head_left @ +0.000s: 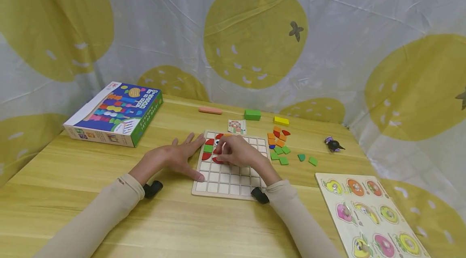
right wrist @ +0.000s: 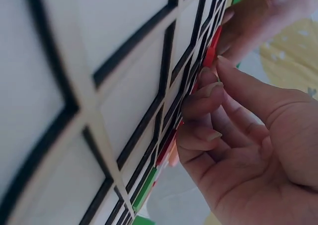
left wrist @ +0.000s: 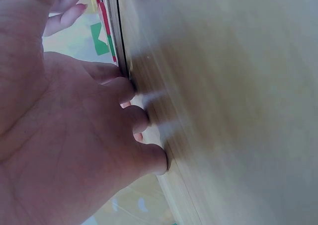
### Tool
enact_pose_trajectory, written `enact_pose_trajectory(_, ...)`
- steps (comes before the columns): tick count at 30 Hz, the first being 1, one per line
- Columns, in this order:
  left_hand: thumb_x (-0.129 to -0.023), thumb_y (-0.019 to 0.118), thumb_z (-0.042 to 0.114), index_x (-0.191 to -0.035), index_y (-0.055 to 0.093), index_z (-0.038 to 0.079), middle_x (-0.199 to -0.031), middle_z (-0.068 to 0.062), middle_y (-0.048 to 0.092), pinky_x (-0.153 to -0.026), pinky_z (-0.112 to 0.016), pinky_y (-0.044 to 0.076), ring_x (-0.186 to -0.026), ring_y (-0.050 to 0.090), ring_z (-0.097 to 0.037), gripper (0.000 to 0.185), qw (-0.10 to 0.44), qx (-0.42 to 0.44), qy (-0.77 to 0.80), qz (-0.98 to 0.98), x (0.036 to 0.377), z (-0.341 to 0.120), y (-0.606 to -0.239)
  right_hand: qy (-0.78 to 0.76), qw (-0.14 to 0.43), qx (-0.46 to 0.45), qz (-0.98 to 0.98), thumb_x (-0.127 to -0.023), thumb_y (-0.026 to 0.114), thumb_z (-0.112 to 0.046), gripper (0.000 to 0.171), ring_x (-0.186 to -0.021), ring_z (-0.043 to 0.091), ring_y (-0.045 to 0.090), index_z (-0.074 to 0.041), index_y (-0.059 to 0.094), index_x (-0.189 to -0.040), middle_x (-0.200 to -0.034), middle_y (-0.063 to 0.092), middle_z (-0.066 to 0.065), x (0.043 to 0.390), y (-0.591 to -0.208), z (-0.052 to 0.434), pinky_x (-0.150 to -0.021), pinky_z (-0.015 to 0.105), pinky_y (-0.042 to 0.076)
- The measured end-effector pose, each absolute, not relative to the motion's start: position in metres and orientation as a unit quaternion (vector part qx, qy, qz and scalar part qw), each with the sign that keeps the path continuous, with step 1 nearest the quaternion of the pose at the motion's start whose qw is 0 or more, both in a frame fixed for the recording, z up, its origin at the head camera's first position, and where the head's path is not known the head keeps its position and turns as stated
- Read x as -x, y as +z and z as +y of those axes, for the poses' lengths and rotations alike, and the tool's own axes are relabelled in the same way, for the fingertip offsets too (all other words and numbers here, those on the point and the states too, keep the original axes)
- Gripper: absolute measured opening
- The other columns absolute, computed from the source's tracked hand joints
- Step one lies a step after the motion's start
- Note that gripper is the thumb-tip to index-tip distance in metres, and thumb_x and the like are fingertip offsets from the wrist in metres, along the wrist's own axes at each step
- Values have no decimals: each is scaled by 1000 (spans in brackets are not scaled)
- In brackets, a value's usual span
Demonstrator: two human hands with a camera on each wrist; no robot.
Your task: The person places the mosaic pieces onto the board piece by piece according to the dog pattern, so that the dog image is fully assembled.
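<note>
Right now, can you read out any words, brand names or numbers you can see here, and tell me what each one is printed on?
Game box: a white title line on the blue lid and a small red logo at its corner, both too small and turned away to read.
Small card behind the grid board: a coloured pattern only, no words readable.
Fruit puzzle board: pictures only, no text.
Wrist views: nothing to read.

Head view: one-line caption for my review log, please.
Left hand lies flat at the white wooden grid board's edge; right hand fingers a red curved tile among loose tiles.
</note>
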State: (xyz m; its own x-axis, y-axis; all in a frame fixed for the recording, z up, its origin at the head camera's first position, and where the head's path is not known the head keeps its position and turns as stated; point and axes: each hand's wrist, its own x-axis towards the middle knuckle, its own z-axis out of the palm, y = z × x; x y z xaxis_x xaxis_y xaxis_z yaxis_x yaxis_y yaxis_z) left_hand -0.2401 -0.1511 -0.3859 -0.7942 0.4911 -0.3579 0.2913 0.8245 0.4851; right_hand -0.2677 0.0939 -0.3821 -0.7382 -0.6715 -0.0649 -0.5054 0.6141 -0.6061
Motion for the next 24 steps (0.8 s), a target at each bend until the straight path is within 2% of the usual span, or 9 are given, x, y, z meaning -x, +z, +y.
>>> enact_pose_trajectory(5,-84,85,65,-174,8,9,-181,-20,3,-126,-76,-4,-166,-9,-45,131,243,-212,206,924,240,-151,-386,-274,148,345,886,-92,88,-11,21,-70,9,58,-5,76,-108,-81,68,0,267,-381,95,-67,20,50)
enact_pose_trajectory(11,-84,84,67,-174,8,10,-181,-19,2,-126,-76,-3,-166,-8,-45,131,241,-213,202,925,241,-151,-386,-248,132,369,886,-94,86,-10,16,-71,8,58,-4,79,-107,-82,68,-1,268,-383,94,-67,19,50)
enact_pose_trajectory(24,-84,85,64,-174,10,7,-181,-20,4,-126,-76,-3,-165,-7,-47,130,238,-218,205,924,240,-151,-386,-253,121,324,904,-91,90,-17,21,-67,11,57,-4,75,-100,-79,68,0,265,-382,93,-61,20,47)
